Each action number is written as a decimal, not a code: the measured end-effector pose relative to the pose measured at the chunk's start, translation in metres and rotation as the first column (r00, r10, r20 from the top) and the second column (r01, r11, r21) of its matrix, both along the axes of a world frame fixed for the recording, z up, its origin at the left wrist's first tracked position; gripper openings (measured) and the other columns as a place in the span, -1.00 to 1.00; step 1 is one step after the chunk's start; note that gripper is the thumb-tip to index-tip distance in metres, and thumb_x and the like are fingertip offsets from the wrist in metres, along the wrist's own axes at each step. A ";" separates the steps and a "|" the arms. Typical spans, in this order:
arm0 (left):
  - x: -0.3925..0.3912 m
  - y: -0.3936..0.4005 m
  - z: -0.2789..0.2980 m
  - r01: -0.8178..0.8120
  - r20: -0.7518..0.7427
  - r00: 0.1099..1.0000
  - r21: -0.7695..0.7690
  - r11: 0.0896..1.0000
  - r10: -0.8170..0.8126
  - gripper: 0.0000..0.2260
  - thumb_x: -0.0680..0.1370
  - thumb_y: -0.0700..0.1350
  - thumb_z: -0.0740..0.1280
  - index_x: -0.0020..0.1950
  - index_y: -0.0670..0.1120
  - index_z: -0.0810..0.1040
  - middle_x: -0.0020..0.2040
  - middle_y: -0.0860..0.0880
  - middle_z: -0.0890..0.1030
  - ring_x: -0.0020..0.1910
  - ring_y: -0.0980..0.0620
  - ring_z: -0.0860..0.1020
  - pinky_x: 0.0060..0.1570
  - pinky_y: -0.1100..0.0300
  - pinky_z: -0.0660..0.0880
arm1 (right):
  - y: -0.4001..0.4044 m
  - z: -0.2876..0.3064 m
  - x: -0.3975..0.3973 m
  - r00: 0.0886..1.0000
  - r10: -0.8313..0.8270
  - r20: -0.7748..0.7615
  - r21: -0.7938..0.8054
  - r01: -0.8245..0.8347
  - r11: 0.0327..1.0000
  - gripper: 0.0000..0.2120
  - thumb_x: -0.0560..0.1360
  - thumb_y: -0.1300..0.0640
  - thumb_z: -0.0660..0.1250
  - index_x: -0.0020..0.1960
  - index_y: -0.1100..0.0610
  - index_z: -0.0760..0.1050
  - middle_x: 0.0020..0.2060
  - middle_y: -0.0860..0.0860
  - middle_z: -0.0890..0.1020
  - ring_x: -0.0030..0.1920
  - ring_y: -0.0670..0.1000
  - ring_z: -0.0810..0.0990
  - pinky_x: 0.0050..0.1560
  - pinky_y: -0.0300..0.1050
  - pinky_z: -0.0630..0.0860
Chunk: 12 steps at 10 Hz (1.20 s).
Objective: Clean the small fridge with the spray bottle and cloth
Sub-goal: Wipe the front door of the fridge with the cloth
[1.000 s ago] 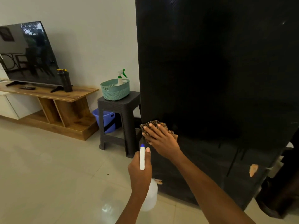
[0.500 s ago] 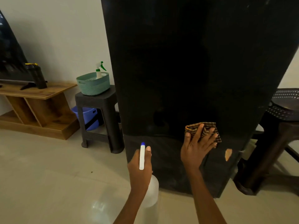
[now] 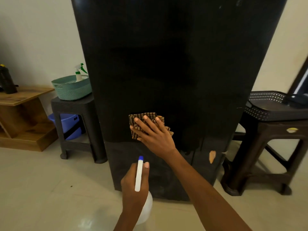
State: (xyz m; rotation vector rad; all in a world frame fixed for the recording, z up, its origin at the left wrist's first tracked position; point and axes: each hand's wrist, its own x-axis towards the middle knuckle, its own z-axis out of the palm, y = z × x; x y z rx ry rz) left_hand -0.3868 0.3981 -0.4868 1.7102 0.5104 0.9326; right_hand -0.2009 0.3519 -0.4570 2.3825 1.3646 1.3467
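Right hand (image 3: 154, 135) flat against the black fridge (image 3: 175, 72) front, fingers (image 3: 148, 121) spread and extended, pressing a brown checked cloth (image 3: 146, 120) onto the panel. Cloth folded, trapped between the right palm and the fridge surface; edges poking out above the fingertips and to both sides of them. Not a clenched grip, more a flat press with fingers splayed up and left. Contact spot just above the seam where the lower fridge panel begins, roughly mid-width.

Left hand (image 3: 135, 185) wrapped around the neck of a white spray bottle (image 3: 146, 207), fingers curled closed on it; thumb tip visible to the right of the spray head. White spray head with blue nozzle tip (image 3: 141, 157) aimed at the fridge, sitting just below the right wrist. Translucent bottle body hanging below the left fist, over the floor (image 3: 41, 189). Nozzle close to the lower panel, contact with it not clear.

Tan scuff (image 3: 212, 156) on the lower panel, right of the right wrist, well apart from the cloth.

Left of the fingers: dark stool (image 3: 73, 104) just beside the fridge, teal basket (image 3: 71, 89) on top with a green-trigger sprayer (image 3: 79, 72) inside, blue tub (image 3: 66, 122) under it. Wooden unit (image 3: 25, 117) further left. Right of the fingers: dark perforated stool (image 3: 275, 114) beside the fridge.
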 end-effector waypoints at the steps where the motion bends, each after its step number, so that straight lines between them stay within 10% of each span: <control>1: 0.006 -0.018 -0.005 0.104 -0.003 0.994 0.123 0.987 -0.105 -0.76 0.46 0.16 0.37 -0.15 -0.01 0.54 -0.38 0.15 0.57 -0.26 0.13 0.63 -0.37 0.35 0.59 | -0.040 -0.001 0.005 0.997 -0.070 -0.016 0.077 0.071 0.995 -0.42 0.68 -0.16 0.13 0.64 -0.15 0.02 0.65 -0.02 0.04 0.64 0.12 -0.05 0.60 0.22 -0.13; 3: 0.015 -0.051 -0.007 0.302 -0.114 0.946 -0.032 0.953 -0.304 -0.74 0.40 0.09 0.45 -0.10 -0.09 0.60 -0.34 0.08 0.62 -0.34 0.02 0.62 -0.21 0.13 0.63 | -0.143 -0.032 0.013 0.911 -0.250 -0.327 0.522 0.394 0.756 -0.43 0.69 -0.21 0.02 0.64 -0.18 -0.07 0.64 0.03 -0.07 0.63 0.19 -0.12 0.58 0.29 -0.13; 4: 0.019 -0.059 -0.007 0.341 -0.065 0.933 -0.159 0.926 -0.354 -0.48 0.23 0.44 0.37 -0.13 0.02 0.59 -0.28 0.05 0.67 -0.29 -0.03 0.65 -0.20 0.01 0.65 | -0.160 -0.041 0.016 0.819 -0.074 -0.569 0.696 0.528 0.487 -0.44 0.68 -0.24 -0.13 0.61 -0.22 -0.26 0.64 0.08 -0.17 0.63 0.18 -0.21 0.57 0.35 -0.12; 6: 0.009 -0.039 -0.007 0.284 -0.041 0.957 -0.098 0.954 -0.289 -0.61 0.35 0.37 0.29 -0.13 0.07 0.57 -0.24 0.02 0.68 -0.23 -0.01 0.67 -0.17 -0.16 0.64 | -0.102 -0.041 -0.002 0.719 0.211 -0.662 0.749 0.626 0.215 -0.36 0.63 -0.28 -0.16 0.61 -0.12 -0.32 0.60 0.05 -0.38 0.59 0.09 -0.42 0.56 0.30 -0.29; 9: -0.010 0.026 0.005 0.227 -0.023 0.973 -0.033 0.973 -0.228 -0.93 0.54 -0.01 0.31 0.00 0.13 0.57 -0.09 0.10 0.66 -0.13 -0.06 0.65 -0.09 -0.20 0.61 | 0.018 -0.065 -0.037 0.820 -0.006 -0.572 0.620 0.437 0.652 -0.38 0.69 -0.19 -0.06 0.64 -0.10 -0.24 0.61 0.13 -0.31 0.59 0.27 -0.34 0.52 0.31 -0.34; 12: -0.004 0.075 -0.012 -0.008 -0.050 0.999 -0.125 0.992 0.002 -0.69 0.36 0.24 0.29 -0.14 0.02 0.54 -0.26 -0.08 0.64 -0.28 -0.05 0.63 -0.21 -0.07 0.64 | 0.108 -0.083 -0.030 0.981 -0.059 -0.182 -0.110 0.039 0.993 -0.27 0.58 -0.14 0.30 0.64 -0.05 0.06 0.65 0.04 0.00 0.63 0.18 -0.13 0.59 0.21 -0.28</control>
